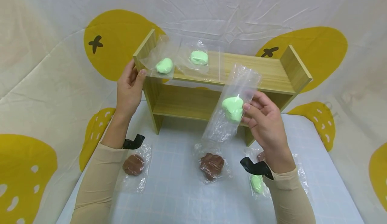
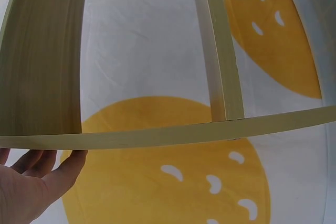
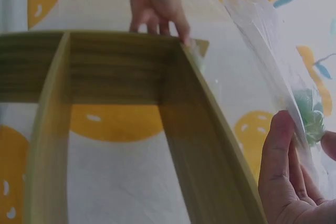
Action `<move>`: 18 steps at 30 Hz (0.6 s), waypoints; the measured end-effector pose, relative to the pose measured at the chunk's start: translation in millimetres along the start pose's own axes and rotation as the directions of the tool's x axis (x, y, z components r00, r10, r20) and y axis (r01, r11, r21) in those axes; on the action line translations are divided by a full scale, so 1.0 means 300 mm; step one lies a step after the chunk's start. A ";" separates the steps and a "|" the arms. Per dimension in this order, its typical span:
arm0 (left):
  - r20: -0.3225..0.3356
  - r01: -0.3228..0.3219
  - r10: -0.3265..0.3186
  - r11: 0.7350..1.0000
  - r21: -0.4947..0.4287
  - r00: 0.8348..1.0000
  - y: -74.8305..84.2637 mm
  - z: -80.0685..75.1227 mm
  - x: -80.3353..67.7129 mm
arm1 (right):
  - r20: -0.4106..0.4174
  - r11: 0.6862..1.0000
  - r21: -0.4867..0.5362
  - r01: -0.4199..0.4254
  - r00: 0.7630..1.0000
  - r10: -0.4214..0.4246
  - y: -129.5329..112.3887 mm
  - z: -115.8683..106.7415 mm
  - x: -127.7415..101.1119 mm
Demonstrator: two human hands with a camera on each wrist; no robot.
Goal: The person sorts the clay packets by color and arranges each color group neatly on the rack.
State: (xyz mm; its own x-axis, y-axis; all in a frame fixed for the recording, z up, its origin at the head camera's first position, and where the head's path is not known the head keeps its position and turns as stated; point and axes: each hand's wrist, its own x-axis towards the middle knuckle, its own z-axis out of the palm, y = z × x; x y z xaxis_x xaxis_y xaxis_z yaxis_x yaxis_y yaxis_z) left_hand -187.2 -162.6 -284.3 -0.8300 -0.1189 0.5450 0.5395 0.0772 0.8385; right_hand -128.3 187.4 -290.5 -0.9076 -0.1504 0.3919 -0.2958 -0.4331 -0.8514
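My right hand (image 1: 266, 119) pinches a clear plastic bag (image 1: 222, 126) holding a light green clay lump (image 1: 233, 108), in front of a small two-tier wooden shelf (image 1: 251, 69). In the right wrist view the bag (image 3: 262, 35) stands up between thumb and fingers. My left hand (image 1: 130, 87) touches the outer face of the shelf's left side panel; its fingertips (image 2: 79, 161) rest along that panel in the left wrist view. Two bagged green lumps lie on the top board, one at the left end (image 1: 164, 66), another just right of it (image 1: 199, 58).
On the light blue tablecloth (image 1: 172, 190) before the shelf are bagged brown lumps, one at left (image 1: 133, 165) and one in the middle (image 1: 211, 166). Beneath my right forearm lie a bagged green lump (image 1: 257, 183) and a partly hidden brown one (image 1: 261, 156). A patterned cloth (image 1: 211, 15) hangs behind.
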 end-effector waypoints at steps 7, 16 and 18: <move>0.006 -0.004 0.004 1.000 0.003 1.000 0.003 0.002 0.001 | -0.029 0.999 -0.036 0.014 0.999 -0.015 -0.051 -0.010 0.058; 0.005 0.004 -0.004 1.000 0.001 1.000 0.004 0.000 -0.003 | -0.045 0.997 -0.071 -0.006 0.999 0.003 -0.132 0.001 0.165; 0.002 0.006 -0.006 1.000 0.001 1.000 0.003 -0.001 -0.003 | -0.036 0.998 -0.056 -0.009 0.999 0.007 -0.156 0.005 0.200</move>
State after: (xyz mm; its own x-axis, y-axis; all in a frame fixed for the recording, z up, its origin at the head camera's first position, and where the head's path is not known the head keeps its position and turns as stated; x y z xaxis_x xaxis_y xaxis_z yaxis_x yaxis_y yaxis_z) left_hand -185.9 -162.8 -283.9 -0.8335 -0.1176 0.5398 0.5342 0.0775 0.8418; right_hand -168.5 197.3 -226.4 -0.9199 -0.1216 0.3727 -0.3035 -0.3812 -0.8733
